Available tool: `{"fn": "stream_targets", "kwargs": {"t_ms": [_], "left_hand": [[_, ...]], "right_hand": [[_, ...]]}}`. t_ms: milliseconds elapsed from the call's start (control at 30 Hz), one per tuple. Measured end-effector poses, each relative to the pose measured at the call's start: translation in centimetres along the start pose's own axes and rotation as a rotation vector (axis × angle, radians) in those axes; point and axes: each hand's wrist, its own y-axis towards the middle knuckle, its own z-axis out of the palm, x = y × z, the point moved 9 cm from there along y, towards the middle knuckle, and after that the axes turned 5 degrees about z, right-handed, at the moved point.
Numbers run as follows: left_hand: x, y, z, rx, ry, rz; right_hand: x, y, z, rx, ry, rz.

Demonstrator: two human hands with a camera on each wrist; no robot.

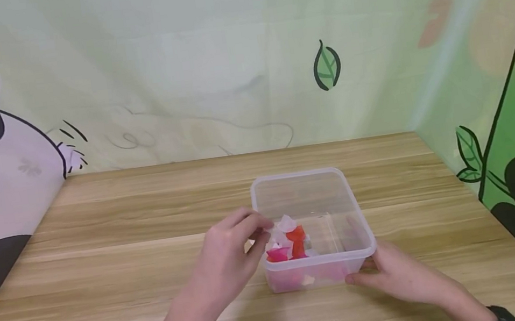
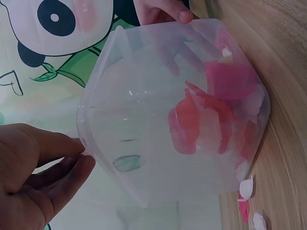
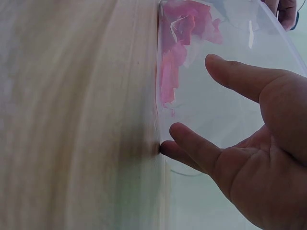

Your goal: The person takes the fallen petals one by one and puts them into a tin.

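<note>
A clear rectangular plastic box (image 1: 318,259), lidless, stands on the table with its rim up. Red, pink and white petal-like pieces (image 1: 296,234) lie heaped toward its left side. My left hand (image 1: 232,250) is at the left rim, and in the left wrist view its thumb and finger pinch at the rim edge; whether a thin piece is also between the fingertips, I cannot tell. Around the near right corner, my right hand (image 1: 399,274) rests with fairly straight, spread fingers, the thumb at the front wall and other fingers along the side.
In the left wrist view, a few loose white and pink pieces (image 2: 246,189) lie on the wooden table (image 1: 108,288) beside the box. A printed cloth backdrop (image 1: 169,85) with pandas and leaves rises behind the table and along both sides.
</note>
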Motion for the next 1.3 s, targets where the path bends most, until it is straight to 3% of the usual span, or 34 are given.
{"fn": "stream_targets", "kwargs": {"t_ms": [400,600,800,1067,1300], "left_hand": [[-0.2,0.0,0.2,0.031,-0.010,0.004],[0.2,0.1,-0.2,-0.012,0.034,0.006],[1.8,-0.1,-0.7,-0.042,0.099,-0.086],[5.0,-1.1,0.5,0.108,0.204,-0.260],[7.7,-2.7,2.4,0.359,0.254,-0.417]], "right_hand": [[0.1,0.0,0.1,0.012,0.035,-0.014],[0.1,0.0,0.1,0.012,0.034,-0.013],[0.1,0.1,0.1,0.008,0.030,-0.010],[0.0,0.1,0.1,0.011,0.035,-0.015],[-0.1,0.1,0.0,0.003,0.019,-0.010]]}}
